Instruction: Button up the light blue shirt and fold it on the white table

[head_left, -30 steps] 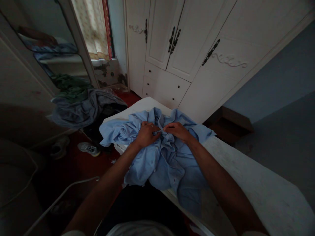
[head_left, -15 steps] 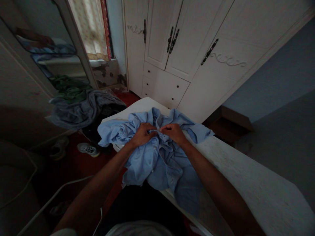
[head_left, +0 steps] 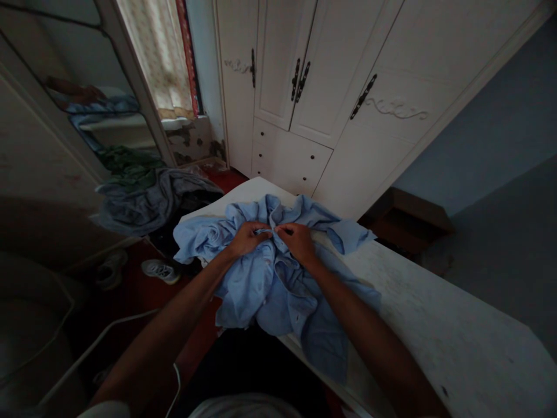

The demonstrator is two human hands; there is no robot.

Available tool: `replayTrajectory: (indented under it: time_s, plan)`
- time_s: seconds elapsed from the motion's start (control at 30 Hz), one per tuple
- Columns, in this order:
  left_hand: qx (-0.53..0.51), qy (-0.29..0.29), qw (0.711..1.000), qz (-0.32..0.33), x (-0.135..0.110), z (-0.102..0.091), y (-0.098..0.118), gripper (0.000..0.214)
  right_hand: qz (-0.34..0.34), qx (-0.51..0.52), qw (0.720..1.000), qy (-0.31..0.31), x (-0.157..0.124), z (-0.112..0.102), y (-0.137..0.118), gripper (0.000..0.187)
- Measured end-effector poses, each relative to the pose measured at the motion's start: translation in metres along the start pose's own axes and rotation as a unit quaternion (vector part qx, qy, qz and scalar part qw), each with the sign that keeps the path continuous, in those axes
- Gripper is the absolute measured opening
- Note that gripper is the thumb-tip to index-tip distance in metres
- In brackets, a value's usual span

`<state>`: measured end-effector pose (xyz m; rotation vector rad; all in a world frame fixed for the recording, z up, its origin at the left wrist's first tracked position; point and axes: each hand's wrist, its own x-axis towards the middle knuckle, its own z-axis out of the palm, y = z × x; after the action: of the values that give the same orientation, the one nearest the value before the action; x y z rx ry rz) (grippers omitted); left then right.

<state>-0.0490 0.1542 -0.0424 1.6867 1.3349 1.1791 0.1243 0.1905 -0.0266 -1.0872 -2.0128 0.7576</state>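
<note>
A crumpled light blue shirt (head_left: 278, 290) lies bunched at the near end of a white table (head_left: 435, 325), part of it hanging over the front edge. My left hand (head_left: 246, 238) and my right hand (head_left: 298, 241) meet at the middle of the shirt. Both are closed in a pinch on a strip of the fabric between them, fingertips almost touching. Both forearms reach in from the bottom of the view.
A white wardrobe (head_left: 331, 87) with dark handles stands behind the table. To the left a heap of grey and green clothes (head_left: 143, 197) lies under a mirror (head_left: 73, 75). Shoes (head_left: 161, 270) sit on the red floor. A brown box (head_left: 409, 217) is at the right.
Both hands stayed pinched on the shirt and drew slightly closer together. The fabric shifted a little, and the camera tilted slightly.
</note>
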Motion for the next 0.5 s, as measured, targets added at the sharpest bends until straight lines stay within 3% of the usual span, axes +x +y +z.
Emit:
replayTrajectory:
  time_s: [0.3,0.5]
  plan:
    - [-0.041,0.029,0.997,-0.052,0.006,0.001,0.0,0.029,-0.071,-0.042,0.996,0.024,0.005,0.01,0.005,0.021]
    - [-0.016,0.02,0.998,-0.053,0.006,0.001,0.0,0.031,-0.098,-0.002,0.995,0.016,0.004,0.012,0.01,0.02]
